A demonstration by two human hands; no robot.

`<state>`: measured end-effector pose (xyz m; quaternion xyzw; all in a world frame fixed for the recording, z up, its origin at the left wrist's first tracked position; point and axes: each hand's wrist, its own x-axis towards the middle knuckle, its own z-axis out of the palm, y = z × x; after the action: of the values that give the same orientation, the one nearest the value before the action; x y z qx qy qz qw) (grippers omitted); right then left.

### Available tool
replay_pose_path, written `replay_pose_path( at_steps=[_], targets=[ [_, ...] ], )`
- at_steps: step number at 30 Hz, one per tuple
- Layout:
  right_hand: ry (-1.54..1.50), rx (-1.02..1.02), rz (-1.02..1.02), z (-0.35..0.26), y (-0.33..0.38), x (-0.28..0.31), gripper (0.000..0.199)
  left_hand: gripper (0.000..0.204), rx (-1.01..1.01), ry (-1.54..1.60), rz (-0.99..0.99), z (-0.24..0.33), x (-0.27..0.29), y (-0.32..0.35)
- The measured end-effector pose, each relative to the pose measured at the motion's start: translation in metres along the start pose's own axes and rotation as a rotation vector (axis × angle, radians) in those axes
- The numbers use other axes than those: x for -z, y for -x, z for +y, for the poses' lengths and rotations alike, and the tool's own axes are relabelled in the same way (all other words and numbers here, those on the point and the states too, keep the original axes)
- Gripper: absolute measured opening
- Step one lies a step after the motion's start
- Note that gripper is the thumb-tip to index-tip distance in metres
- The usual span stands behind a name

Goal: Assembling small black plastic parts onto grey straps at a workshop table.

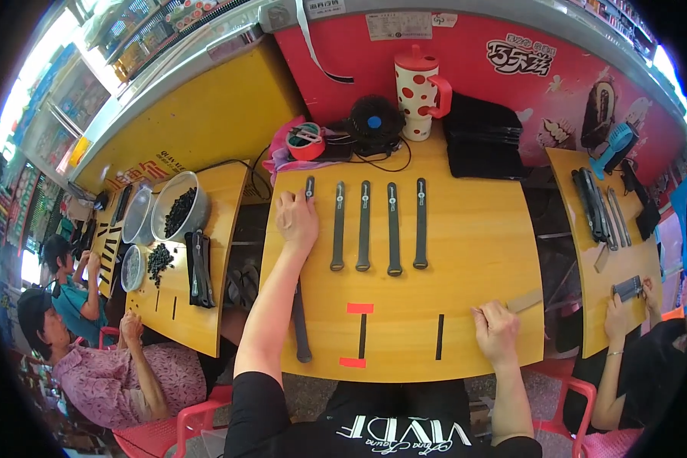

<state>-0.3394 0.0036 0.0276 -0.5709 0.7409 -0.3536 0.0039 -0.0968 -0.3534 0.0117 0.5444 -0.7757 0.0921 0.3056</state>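
My left hand (296, 218) reaches across the table, its bent fingers on the upper part of a dark strap (310, 185). The hand and forearm hide this strap's middle. Below, another stretch of dark strap (302, 324) shows beside my forearm; I cannot tell whether the two join. To the right of that hand, several dark straps with rounded ends, such as one strap (365, 225), lie side by side. My right hand (498, 332) rests closed near the table's right edge, beside a grey-brown strip (524, 300). Whatever its fingers may hold is hidden.
Black lines (440, 336) and red tape pieces (360, 308) mark the near tabletop. A fan (375, 120), a spotted tumbler (417, 95), a tape roll (305, 143) and a black stack (484, 141) stand behind. Left, a person (118, 366) sits by bowls (182, 204); right, another person's hands (618, 314) work.
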Motion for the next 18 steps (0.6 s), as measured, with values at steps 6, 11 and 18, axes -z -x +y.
replay_pose_path(
  at_steps=[6,11,18],
  targets=[
    [0.000,0.011,-0.021,-0.003,-0.004,-0.005,0.013,0.029,0.039,-0.011,-0.067,-0.027,0.004,-0.014],
    [-0.008,0.007,-0.004,-0.004,-0.002,0.000,0.013,0.037,0.157,0.196,-0.313,-0.037,0.092,-0.014],
    [0.030,0.024,0.027,-0.002,0.004,-0.003,0.015,0.034,0.081,-0.060,-0.339,-0.027,0.121,0.112]
  ],
)
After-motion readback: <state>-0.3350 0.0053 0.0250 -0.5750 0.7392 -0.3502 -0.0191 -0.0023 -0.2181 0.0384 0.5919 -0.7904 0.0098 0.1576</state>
